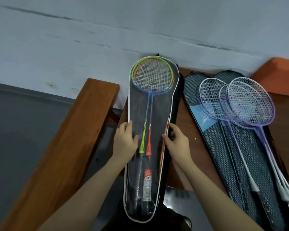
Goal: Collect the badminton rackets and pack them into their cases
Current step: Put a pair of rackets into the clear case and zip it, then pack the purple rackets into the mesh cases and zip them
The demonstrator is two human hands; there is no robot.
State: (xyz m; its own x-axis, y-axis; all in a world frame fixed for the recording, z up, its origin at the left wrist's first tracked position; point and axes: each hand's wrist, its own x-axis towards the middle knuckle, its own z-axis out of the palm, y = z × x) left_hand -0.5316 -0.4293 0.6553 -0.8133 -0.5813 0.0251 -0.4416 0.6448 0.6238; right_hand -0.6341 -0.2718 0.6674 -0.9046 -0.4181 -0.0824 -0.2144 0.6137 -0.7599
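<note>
Two rackets (pixel 151 77), one green-shafted and one orange, lie side by side inside the clear-fronted case (pixel 140 194), heads at the far end against the wall, grips at the near end. That pair looks packed, though I can't tell whether the case's edge is closed all the way round. The left hand (pixel 125 142) rests on the case's left edge with its fingers lying across the clear front, gripping lightly. The right hand (pixel 177 141) curls its fingers round the right edge, pinching the white trim. So both hands hold the case at its middle, steadying it on the wooden bench (pixel 188 130).

Over on the right, the job is plainly not finished: purple rackets (pixel 250 102) lie loose on top of the dark mesh cases (pixel 223 147), heads overlapping, shafts running near and right. Those are not yet in. By my reckoning one case is filled and the purple set remains, roughly part-way through
</note>
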